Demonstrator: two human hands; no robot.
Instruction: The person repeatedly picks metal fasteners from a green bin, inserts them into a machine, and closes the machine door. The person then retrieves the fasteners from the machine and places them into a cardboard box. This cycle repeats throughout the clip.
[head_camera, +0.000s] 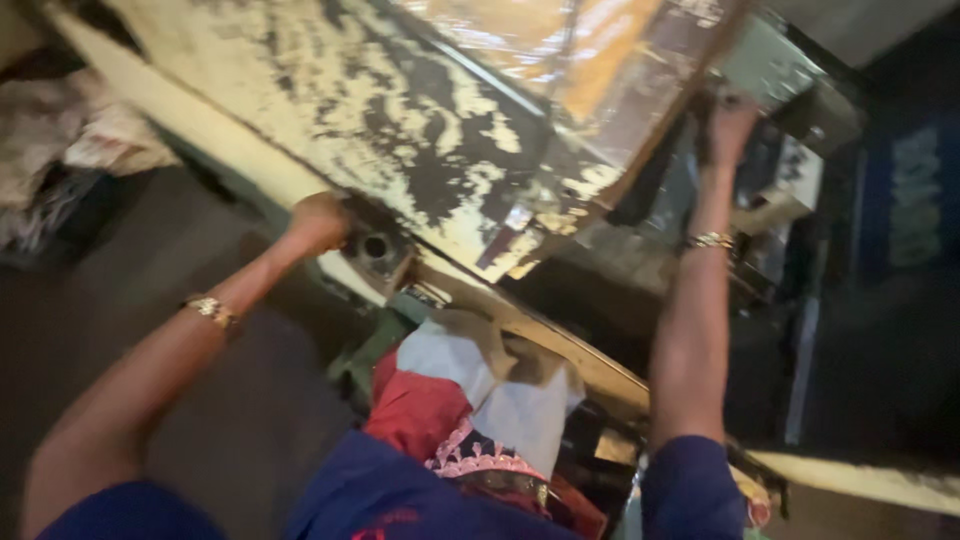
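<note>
The left hand (318, 220) is closing in a fist on the near left edge of the worn table (330, 90), whose pale paint is flaking off dark wood. The right hand (730, 125) is reaching the far right machine (780, 70); its finger state cannot be told. Judged step: steadying at the table; red and white cloth (470, 400) is hanging below, nearest the body.
</note>
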